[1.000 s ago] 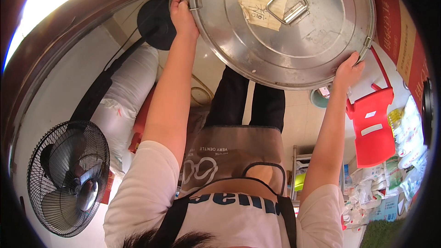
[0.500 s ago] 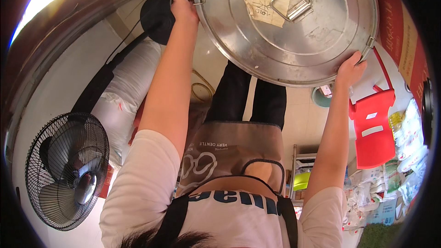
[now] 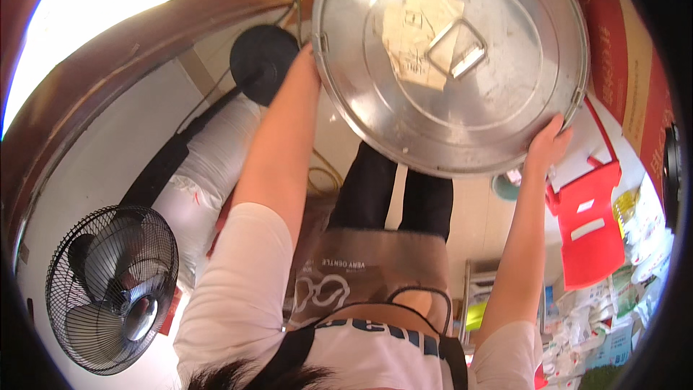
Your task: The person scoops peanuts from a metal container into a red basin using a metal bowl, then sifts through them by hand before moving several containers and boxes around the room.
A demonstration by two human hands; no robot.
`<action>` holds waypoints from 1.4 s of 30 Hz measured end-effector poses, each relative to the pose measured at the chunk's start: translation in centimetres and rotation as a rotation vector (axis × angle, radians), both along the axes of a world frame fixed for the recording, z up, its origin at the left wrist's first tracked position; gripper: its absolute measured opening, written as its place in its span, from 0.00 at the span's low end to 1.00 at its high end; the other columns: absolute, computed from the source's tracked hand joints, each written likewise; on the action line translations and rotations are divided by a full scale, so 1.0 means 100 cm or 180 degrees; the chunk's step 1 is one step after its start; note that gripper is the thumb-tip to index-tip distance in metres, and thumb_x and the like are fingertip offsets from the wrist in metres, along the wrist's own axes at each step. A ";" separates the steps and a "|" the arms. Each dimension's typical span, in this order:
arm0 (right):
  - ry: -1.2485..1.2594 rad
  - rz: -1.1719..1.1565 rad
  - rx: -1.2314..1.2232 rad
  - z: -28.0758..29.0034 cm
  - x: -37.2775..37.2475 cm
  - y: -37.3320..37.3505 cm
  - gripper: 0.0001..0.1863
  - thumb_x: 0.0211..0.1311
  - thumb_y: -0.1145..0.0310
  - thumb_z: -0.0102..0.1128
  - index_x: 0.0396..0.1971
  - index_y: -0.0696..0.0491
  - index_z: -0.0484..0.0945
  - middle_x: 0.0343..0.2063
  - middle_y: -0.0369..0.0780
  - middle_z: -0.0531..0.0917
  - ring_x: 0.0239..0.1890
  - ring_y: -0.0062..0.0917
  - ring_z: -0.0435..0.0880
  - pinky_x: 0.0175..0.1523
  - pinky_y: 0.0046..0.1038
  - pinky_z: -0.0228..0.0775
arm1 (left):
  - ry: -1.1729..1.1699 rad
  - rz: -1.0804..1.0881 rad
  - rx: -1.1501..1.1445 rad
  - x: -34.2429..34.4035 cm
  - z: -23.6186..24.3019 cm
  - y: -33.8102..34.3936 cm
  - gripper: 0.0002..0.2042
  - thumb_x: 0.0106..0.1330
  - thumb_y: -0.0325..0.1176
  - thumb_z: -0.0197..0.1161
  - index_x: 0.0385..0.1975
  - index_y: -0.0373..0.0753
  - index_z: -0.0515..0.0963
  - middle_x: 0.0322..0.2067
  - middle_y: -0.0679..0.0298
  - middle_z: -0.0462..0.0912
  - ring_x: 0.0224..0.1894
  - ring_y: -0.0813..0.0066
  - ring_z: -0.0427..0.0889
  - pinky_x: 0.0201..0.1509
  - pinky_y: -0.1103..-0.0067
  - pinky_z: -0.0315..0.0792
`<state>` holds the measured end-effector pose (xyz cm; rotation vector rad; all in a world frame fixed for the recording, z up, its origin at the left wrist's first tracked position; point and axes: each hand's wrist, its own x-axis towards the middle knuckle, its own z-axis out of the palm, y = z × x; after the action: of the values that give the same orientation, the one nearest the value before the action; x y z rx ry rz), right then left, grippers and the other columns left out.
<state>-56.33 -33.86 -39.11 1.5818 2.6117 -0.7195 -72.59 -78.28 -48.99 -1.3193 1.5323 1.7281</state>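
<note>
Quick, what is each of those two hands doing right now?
Left hand: grips the rim of the big round metal lid; fingers hidden behind it.
Right hand: closed on the lid's opposite rim.

Only one view on my end, the left fisheye of the head pair. It looks down the body, so the white shirt and both forearms come in from the lower edge and reach toward the top. The big round steel lid with a square handle (image 3: pixel 451 65) sits very close to the lens and fills the upper right. The black-caged standing fan (image 3: pixel 112 289) sits low at the left rim, where straight lines bend hard.
</note>
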 end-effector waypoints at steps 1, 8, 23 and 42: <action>0.0100 0.0042 -0.0031 0.001 -0.003 -0.001 0.31 0.64 0.47 0.45 0.47 0.65 0.70 0.45 0.57 0.76 0.48 0.51 0.74 0.54 0.41 0.62 | 0.0047 0.0051 -0.0048 0.005 0.002 0.000 0.15 0.65 0.41 0.56 0.44 0.37 0.75 0.35 0.61 0.81 0.32 0.65 0.81 0.35 0.67 0.77; 0.0645 0.0407 0.0442 0.007 -0.002 -0.006 0.26 0.62 0.56 0.52 0.50 0.63 0.69 0.50 0.54 0.72 0.51 0.47 0.71 0.57 0.41 0.61 | 0.0414 -0.0057 -0.0054 0.016 0.037 0.011 0.17 0.65 0.44 0.55 0.43 0.35 0.76 0.35 0.61 0.81 0.32 0.66 0.81 0.34 0.69 0.76; 0.0744 0.5094 0.0203 -0.012 -0.333 -0.237 0.13 0.54 0.61 0.55 0.36 0.51 0.82 0.37 0.39 0.83 0.44 0.32 0.80 0.51 0.34 0.67 | 0.1796 -0.6681 -0.5507 -0.016 0.303 0.027 0.29 0.53 0.39 0.65 0.54 0.32 0.70 0.47 0.62 0.70 0.53 0.69 0.66 0.61 0.71 0.57; 0.0161 0.6286 0.0423 -0.006 -0.335 -0.306 0.10 0.52 0.64 0.58 0.31 0.53 0.80 0.32 0.42 0.83 0.36 0.33 0.80 0.40 0.33 0.70 | 0.1683 -0.7148 -0.6465 0.016 0.283 0.008 0.25 0.57 0.51 0.59 0.50 0.43 0.72 0.39 0.71 0.67 0.51 0.76 0.63 0.63 0.77 0.48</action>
<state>-89.84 -64.44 -39.67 -1.2156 2.5629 -0.2532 -70.95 -77.53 -20.72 1.0421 2.5159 -1.3346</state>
